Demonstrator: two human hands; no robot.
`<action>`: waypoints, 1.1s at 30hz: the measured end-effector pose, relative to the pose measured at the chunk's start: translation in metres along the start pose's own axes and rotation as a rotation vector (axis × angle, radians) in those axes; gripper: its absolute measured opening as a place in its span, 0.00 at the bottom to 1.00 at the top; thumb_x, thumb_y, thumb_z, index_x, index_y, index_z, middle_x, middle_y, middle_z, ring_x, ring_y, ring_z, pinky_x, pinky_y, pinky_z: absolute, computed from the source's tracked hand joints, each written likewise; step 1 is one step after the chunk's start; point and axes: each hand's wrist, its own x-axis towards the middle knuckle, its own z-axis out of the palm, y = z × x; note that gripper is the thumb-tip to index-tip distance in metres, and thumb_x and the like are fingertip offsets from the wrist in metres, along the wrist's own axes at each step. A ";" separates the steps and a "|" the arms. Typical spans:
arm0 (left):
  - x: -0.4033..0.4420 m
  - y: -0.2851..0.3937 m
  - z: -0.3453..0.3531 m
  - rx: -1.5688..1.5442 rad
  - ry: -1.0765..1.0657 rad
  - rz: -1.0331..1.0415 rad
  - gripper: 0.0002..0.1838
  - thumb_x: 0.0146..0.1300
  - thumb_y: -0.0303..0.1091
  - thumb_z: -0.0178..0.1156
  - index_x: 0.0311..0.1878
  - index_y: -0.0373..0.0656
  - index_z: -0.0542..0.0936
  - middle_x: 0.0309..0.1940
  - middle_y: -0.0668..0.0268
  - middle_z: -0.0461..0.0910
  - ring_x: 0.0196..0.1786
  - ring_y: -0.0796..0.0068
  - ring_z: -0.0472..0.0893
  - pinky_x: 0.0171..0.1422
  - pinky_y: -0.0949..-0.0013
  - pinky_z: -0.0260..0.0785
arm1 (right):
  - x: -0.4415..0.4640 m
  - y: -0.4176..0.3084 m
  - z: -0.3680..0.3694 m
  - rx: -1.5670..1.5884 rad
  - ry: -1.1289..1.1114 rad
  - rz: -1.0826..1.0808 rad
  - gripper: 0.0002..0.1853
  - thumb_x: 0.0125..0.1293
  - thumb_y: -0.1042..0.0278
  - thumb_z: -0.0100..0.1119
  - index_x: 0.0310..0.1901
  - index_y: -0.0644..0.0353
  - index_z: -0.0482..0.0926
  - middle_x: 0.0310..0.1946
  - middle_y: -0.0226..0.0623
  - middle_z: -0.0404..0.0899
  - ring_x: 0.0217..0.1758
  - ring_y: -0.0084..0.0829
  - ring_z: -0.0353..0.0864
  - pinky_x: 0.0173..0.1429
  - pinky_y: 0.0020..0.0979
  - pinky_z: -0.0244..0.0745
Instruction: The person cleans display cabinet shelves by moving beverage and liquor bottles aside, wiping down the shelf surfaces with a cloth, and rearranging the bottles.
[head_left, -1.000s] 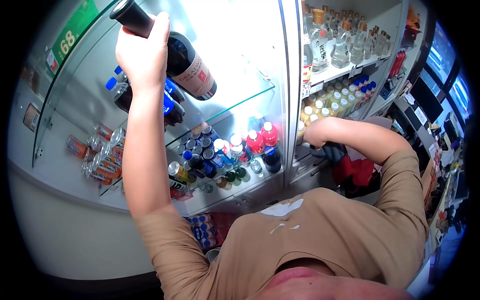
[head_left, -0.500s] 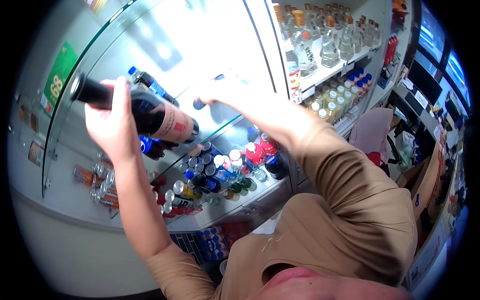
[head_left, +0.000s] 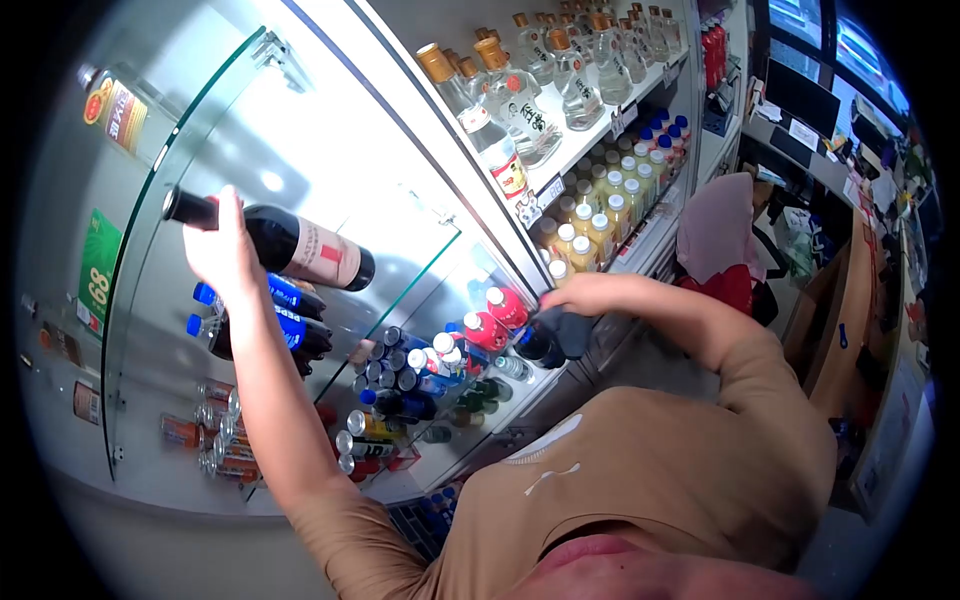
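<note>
My left hand (head_left: 222, 250) is closed around the neck of a dark wine bottle (head_left: 320, 255) with a pale label, held tilted in front of the glass shelf (head_left: 418, 278). Cola bottles (head_left: 285, 315) with blue labels lie behind and below that forearm. Over at the cabinet's right edge, my right hand (head_left: 582, 293) is closed on a dark grey cloth (head_left: 572, 332), whose folds hang beside a dark bottle (head_left: 538, 345) and red-labelled bottles (head_left: 495, 325). The fingertips of this hand are partly hidden.
Clear liquor bottles (head_left: 525, 110) with gold caps crowd the upper right shelf, above capped juice bottles (head_left: 605, 225). Several cans (head_left: 395, 365) stand low in the cabinet. A pink-covered chair (head_left: 715, 230) and a cluttered counter are to the right.
My right hand has moved from inside the cabinet out to its right edge, with the cloth. My left hand keeps hold of the wine bottle. The view has shifted to the right.
</note>
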 end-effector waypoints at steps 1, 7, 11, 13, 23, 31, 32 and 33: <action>0.003 -0.004 0.010 -0.041 -0.011 -0.025 0.13 0.55 0.32 0.66 0.36 0.34 0.74 0.31 0.63 0.76 0.32 0.76 0.77 0.41 0.73 0.71 | -0.035 0.026 0.011 -0.080 0.009 0.269 0.13 0.57 0.66 0.53 0.44 0.56 0.80 0.37 0.47 0.81 0.42 0.45 0.81 0.45 0.42 0.74; 0.032 -0.059 0.066 0.116 -0.016 -0.062 0.14 0.49 0.36 0.68 0.33 0.36 0.78 0.28 0.63 0.79 0.32 0.71 0.78 0.41 0.68 0.70 | -0.241 0.110 0.109 0.575 0.333 0.717 0.11 0.60 0.68 0.58 0.40 0.67 0.75 0.28 0.40 0.76 0.33 0.31 0.76 0.40 0.34 0.71; 0.045 -0.088 0.098 0.210 -0.031 -0.026 0.18 0.47 0.42 0.66 0.33 0.36 0.79 0.29 0.56 0.81 0.34 0.64 0.81 0.44 0.65 0.72 | -0.332 0.140 0.185 0.923 0.663 1.021 0.16 0.60 0.74 0.55 0.50 0.65 0.75 0.40 0.38 0.80 0.42 0.34 0.78 0.48 0.34 0.72; 0.047 -0.092 0.109 0.235 -0.037 -0.022 0.17 0.47 0.42 0.65 0.33 0.36 0.79 0.28 0.56 0.81 0.34 0.63 0.81 0.44 0.64 0.72 | -0.336 0.095 0.167 1.166 0.806 0.990 0.17 0.64 0.74 0.51 0.54 0.68 0.72 0.47 0.35 0.78 0.48 0.27 0.76 0.57 0.27 0.67; 0.083 -0.136 0.142 0.424 0.012 -0.170 0.20 0.47 0.43 0.65 0.34 0.34 0.79 0.33 0.52 0.82 0.38 0.60 0.83 0.47 0.64 0.73 | -0.303 0.072 0.147 1.189 0.682 0.796 0.22 0.50 0.88 0.46 0.49 0.67 0.74 0.44 0.34 0.78 0.48 0.28 0.77 0.54 0.28 0.70; 0.103 -0.165 0.158 0.475 -0.013 -0.264 0.18 0.47 0.43 0.64 0.33 0.35 0.79 0.31 0.54 0.82 0.37 0.59 0.82 0.46 0.63 0.73 | -0.213 0.040 0.087 1.460 0.847 0.559 0.24 0.50 0.87 0.43 0.52 0.67 0.70 0.48 0.40 0.77 0.52 0.33 0.77 0.59 0.32 0.70; 0.104 -0.169 0.159 0.488 -0.001 -0.261 0.18 0.47 0.43 0.63 0.32 0.36 0.79 0.31 0.54 0.82 0.36 0.59 0.82 0.46 0.63 0.73 | -0.205 0.035 0.081 1.466 0.839 0.569 0.24 0.51 0.86 0.43 0.52 0.67 0.70 0.48 0.40 0.77 0.51 0.33 0.77 0.59 0.33 0.70; 0.105 -0.171 0.159 0.497 0.005 -0.256 0.19 0.47 0.44 0.64 0.32 0.36 0.79 0.31 0.55 0.82 0.36 0.59 0.82 0.45 0.62 0.73 | -0.199 0.034 0.079 1.473 0.831 0.579 0.23 0.51 0.86 0.43 0.52 0.67 0.70 0.47 0.41 0.77 0.51 0.34 0.77 0.59 0.34 0.70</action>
